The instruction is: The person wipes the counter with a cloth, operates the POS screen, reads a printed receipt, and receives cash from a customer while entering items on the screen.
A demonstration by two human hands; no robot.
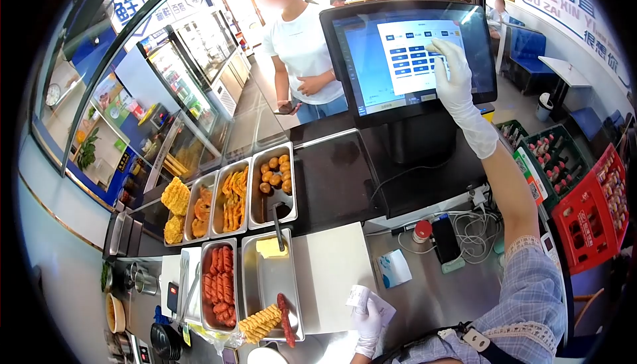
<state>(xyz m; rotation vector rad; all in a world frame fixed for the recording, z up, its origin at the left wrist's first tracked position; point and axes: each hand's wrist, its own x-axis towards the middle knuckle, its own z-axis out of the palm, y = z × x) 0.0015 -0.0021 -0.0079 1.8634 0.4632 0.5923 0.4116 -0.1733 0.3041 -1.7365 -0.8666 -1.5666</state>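
Note:
My right hand (455, 79), in a white glove, is raised in front of the touchscreen monitor (368, 52). Its fingers are extended and hold nothing; I cannot tell whether a fingertip touches the glass. A white pop-up window with rows of dark blue buttons shows on the screen. Low in the view, my left hand (367, 327), also gloved, is closed on a curled white paper receipt (359, 296) with print on it. A white board (332, 268) lies just beyond this hand, and a metal tray (263, 278) stands to its left.
Trays of brown eggs (275, 173), fried snacks (234, 198) and red sausages (219, 284) stand on the left. A person (302, 52) stands across the counter. Cables (474, 235) and a red-lidded jar (422, 231) lie below the monitor; a red crate (584, 225) stands right.

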